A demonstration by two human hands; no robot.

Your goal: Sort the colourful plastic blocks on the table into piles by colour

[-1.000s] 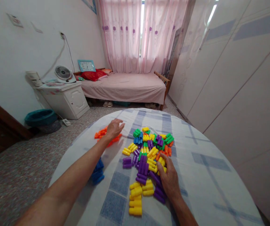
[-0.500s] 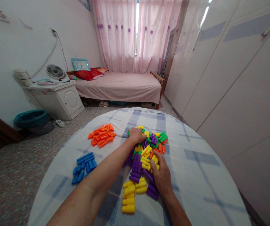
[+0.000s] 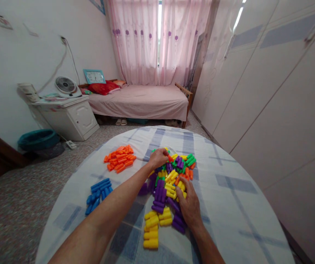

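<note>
Sorting status: orange group (image 3: pixel 119 158) and blue group (image 3: pixel 98 190) separated; mixed pile (image 3: pixel 171 176) remains mid-counter.
Left hand (image 3: pixel 158 157) closed on an orange block (image 3: pixel 171 158) above the pile's far edge; right hand (image 3: pixel 189 204) rests loosely open on yellow blocks (image 3: pixel 180 187).

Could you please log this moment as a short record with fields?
Left hand: closed on an orange block at the far edge of the mixed pile
Right hand: resting flat on the pile's near side
Sorted groups: orange pile, blue pile
Surface: round table, checked cloth
</note>
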